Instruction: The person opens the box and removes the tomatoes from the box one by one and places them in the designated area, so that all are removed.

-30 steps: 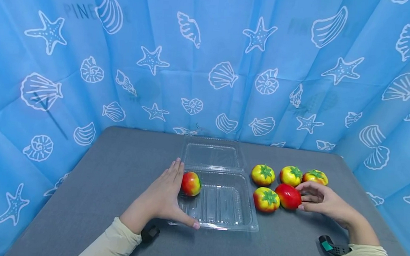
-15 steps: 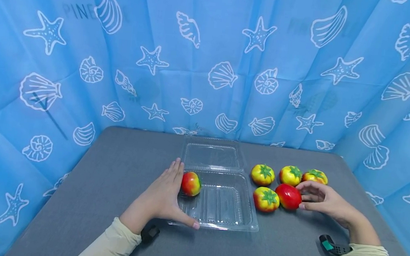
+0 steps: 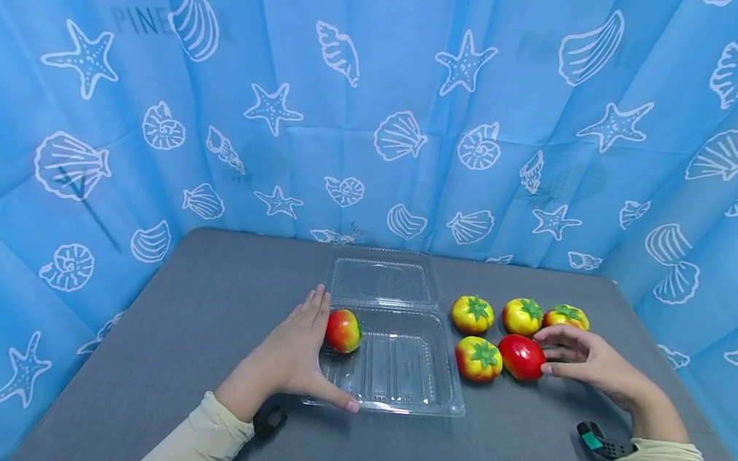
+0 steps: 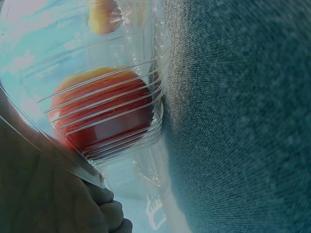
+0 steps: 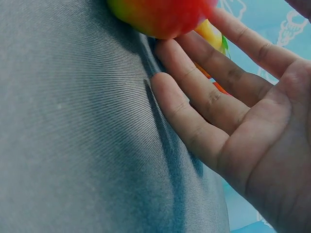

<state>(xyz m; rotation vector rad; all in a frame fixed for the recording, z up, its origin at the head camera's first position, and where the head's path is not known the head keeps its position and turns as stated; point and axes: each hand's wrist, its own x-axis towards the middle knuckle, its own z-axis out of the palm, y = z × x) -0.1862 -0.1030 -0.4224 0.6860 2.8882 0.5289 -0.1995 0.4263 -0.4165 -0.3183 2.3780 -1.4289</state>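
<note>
My left hand (image 3: 293,345) lies along the left side of a clear plastic clamshell box (image 3: 447,397), fingers straight and thumb spread along the front edge. Inside the box, at its left, one red and yellow toy tomato (image 3: 343,331) rests on its side; it shows through the ribbed wall in the left wrist view as a red tomato (image 4: 104,109). To the right of the box, my right hand (image 3: 588,363) holds a red toy tomato (image 3: 521,357) at its right side between fingertips and thumb. Its lower part looks yellow-green in the right wrist view.
The box's lid (image 3: 380,281) lies folded back behind it. Several yellow toy tomatoes with green leaf tops sit right of the box, the nearest tomato (image 3: 479,359) close beside the red one. A blue shell-print curtain (image 3: 376,150) surrounds the grey table (image 3: 226,277).
My right hand has shifted slightly right, and the red tomato has moved with it, a little away from the yellow one beside it. The left hand stays still.
</note>
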